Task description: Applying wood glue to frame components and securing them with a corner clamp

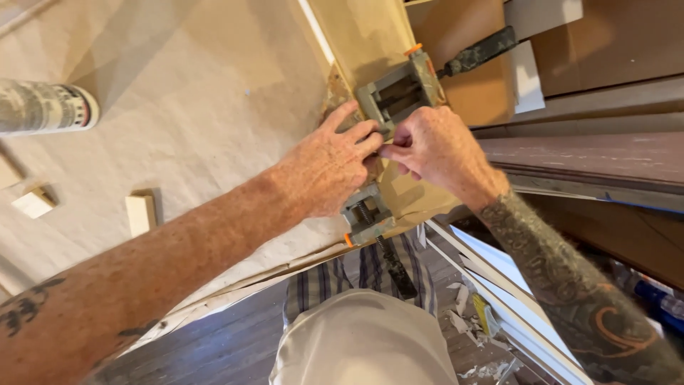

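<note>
Both hands meet at the corner clamp point(388, 153) on the wood trim point(363, 36).
Left hand point(328, 167) rests loosely on it; right hand point(434, 146) fingers point(392, 151) pinch something small; the clamp's long axis runs past both, toward the person.

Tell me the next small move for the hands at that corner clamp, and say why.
Probably steady the joint with the left hand and move the right hand to a screw handle to tighten. Both hands are pinching at the middle of the grey corner clamp, where the wooden strip meets the corner, and neither handle is being held.
</note>
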